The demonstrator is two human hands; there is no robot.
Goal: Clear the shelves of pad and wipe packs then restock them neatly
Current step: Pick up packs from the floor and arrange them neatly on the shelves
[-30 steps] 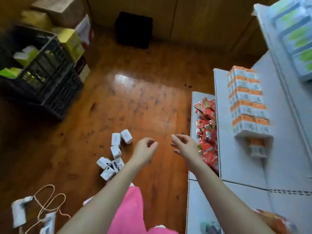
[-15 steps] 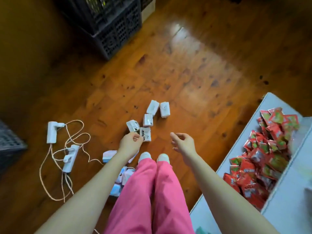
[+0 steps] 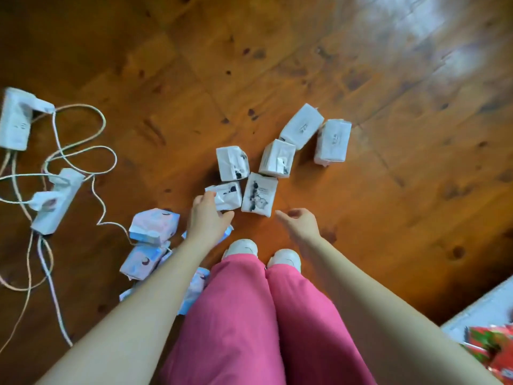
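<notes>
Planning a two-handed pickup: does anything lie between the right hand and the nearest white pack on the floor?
Nothing visible: only bare wooden floor separates the open right hand from the white plastic-wrapped rectangular pack to its left.

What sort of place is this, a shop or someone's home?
Probably a small shop or stockroom: many identical white packs and pastel pad packs lie on the wood floor, and a white shelf holds red packets.

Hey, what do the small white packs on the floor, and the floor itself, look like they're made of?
White packs: probably thin plastic film with a slight sheen; the wrap creases and crumples at the folded ends. What is inside is not visible.
Floor: wood boards under a glossy varnish, judging by the grain, dark knots, board seams and bright glare.
</notes>
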